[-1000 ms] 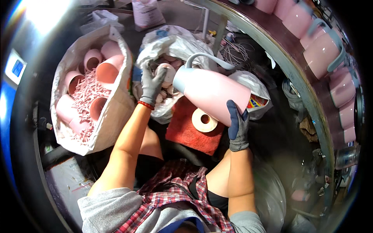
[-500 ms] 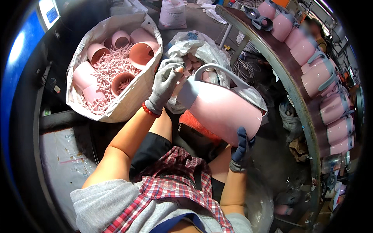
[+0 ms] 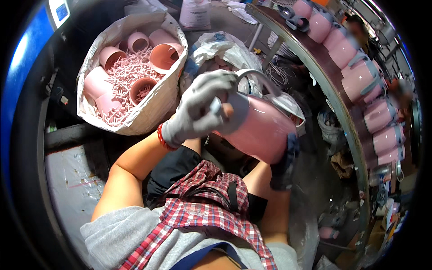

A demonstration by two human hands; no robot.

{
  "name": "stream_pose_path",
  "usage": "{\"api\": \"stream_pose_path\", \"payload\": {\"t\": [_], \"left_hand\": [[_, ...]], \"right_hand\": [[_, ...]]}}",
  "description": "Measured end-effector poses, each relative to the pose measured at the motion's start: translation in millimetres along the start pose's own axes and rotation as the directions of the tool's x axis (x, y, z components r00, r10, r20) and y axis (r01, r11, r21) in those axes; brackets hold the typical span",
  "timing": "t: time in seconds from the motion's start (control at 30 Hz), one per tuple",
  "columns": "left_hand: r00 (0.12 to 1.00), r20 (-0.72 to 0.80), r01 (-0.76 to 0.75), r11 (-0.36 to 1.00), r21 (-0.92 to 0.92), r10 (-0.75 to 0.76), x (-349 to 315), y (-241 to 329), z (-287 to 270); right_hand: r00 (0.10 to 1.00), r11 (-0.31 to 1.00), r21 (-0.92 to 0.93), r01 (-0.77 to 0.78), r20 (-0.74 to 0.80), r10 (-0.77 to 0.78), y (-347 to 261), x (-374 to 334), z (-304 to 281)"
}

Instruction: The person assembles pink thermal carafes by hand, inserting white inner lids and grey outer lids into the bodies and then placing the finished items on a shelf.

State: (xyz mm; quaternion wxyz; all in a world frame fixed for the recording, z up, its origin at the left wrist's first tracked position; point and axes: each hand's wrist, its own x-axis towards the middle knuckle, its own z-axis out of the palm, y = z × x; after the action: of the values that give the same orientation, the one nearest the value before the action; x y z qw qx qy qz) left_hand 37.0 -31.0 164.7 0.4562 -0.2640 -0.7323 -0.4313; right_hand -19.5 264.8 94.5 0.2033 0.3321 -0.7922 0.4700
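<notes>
A pink pitcher with a grey top and a grey loop handle lies tilted across my lap, its top toward the left. My right hand, in a dark blue glove, clasps its base end from below. My left hand, in a grey glove with a bare fingertip showing, is curled closed in front of the pitcher's top and covers part of it. A small pale blue piece shows between its fingers; I cannot tell what it is.
At the left stands a white sack of pink cups and small pink scraps. Beyond the pitcher is a plastic bag with pink pieces. A long table on the right carries a row of pink pitchers. Another person is behind it.
My left hand has come nearer and slightly down, now in front of the pitcher's top. The pitcher has shifted slightly left; my right hand still holds its base.
</notes>
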Motion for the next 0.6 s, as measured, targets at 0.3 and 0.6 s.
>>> {"api": "stream_pose_path", "payload": {"t": [0.3, 0.6], "left_hand": [[0.87, -0.023, 0.392, 0.72, -0.573, -0.492, 4.9, -5.8, -26.6], [0.786, -0.2, 0.362, 0.699, -0.617, -0.584, -17.5, -13.8, -10.2]], "right_hand": [[0.996, 0.816, 0.571, -0.091, 0.052, 0.075, -38.2, 18.4, -15.6], [0.947, 0.946, 0.31, 0.099, -0.322, 0.007, -73.2, 28.6, 12.6]]}}
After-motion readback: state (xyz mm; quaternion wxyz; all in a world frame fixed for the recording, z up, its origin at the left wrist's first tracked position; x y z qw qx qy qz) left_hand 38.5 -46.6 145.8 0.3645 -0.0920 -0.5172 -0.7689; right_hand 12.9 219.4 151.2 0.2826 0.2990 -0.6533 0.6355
